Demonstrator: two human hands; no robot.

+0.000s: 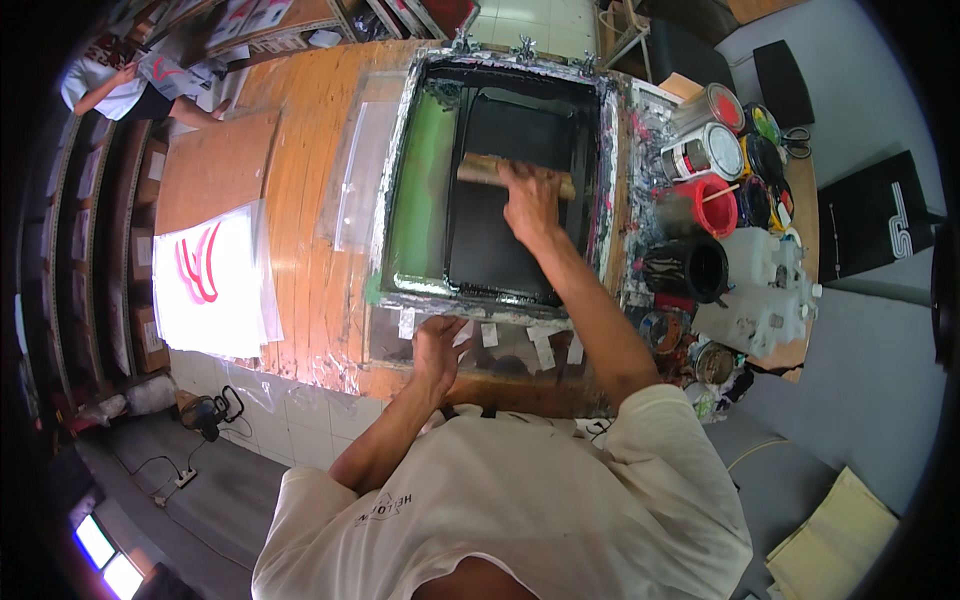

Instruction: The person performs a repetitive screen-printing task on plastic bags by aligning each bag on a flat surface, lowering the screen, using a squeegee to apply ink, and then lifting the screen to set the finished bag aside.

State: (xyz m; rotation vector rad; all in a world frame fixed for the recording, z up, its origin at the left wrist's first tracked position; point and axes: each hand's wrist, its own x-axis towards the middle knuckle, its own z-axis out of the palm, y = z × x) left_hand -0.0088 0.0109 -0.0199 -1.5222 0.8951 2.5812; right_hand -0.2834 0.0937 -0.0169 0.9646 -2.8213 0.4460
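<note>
A screen-printing frame (387,215) with a paint-smeared rim lies on the wooden table. Its mesh is green at the left, and a wide area of black ink (495,245) covers the rest. My right hand (535,200) is closed around the wooden handle of a squeegee (482,170), which lies crosswise over the inked mesh, toward the far half. The squeegee's blade is hidden from above. At the near edge of the frame, left of its middle, my left hand (437,345) grips the rim with bent fingers; some fingertips are hidden. Pale tape strips (489,334) stick below that edge.
Metal clamps (526,47) line the frame's far edge. On the right crowd ink cans (712,152), a red tub (713,203), a black pot (700,268) and plastic jugs (765,285). Printed sheets (210,280) lie at the left. Another person (120,85) sits far left by shelves.
</note>
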